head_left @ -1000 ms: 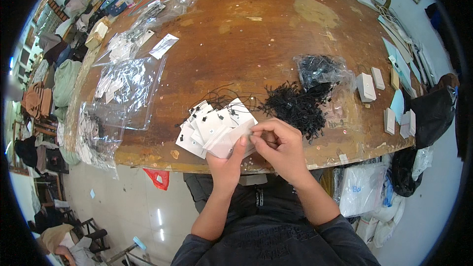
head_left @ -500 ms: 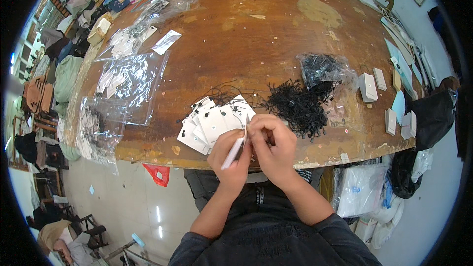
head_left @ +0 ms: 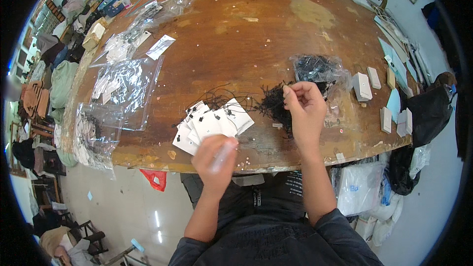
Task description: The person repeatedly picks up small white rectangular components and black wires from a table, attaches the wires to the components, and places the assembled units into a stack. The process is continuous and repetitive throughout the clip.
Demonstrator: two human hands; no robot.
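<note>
At the far left, beyond the bench (head_left: 221,49), folded and heaped garments (head_left: 64,86) lie in a long row. Along the bench's left side, a clear bag (head_left: 97,135) with white pieces and dark cords inside rests at the near corner, partly over the edge. Just beyond it lies a flat clear bag (head_left: 132,103) with a few white tags on it or in it, and farther off are more loose white tags (head_left: 119,49) among crumpled plastic. A blue basket (head_left: 110,3) stands at the far left, and a pale, shiny packet (head_left: 160,47) lies to the right of those tags. Below the near edge, a red bag (head_left: 155,179) shows.

Left of centre, near the front, white tags with black cords (head_left: 213,122) lie fanned in an overlapping pile. The left hand (head_left: 211,161), blurred, is just in front of this pile, its fingers closed around a small stack of white cards (head_left: 223,158).

To the right, the right hand (head_left: 309,113) is over a heap of black cords (head_left: 274,104), thumb and forefinger brought close together, the other fingers curled; whether they pinch a strand I cannot tell. Beyond it sits a clear bag of black cords (head_left: 315,66). Farther right, a white card stack (head_left: 362,87) stands near other small stacks, and at the far right is a black bag (head_left: 429,116).
</note>
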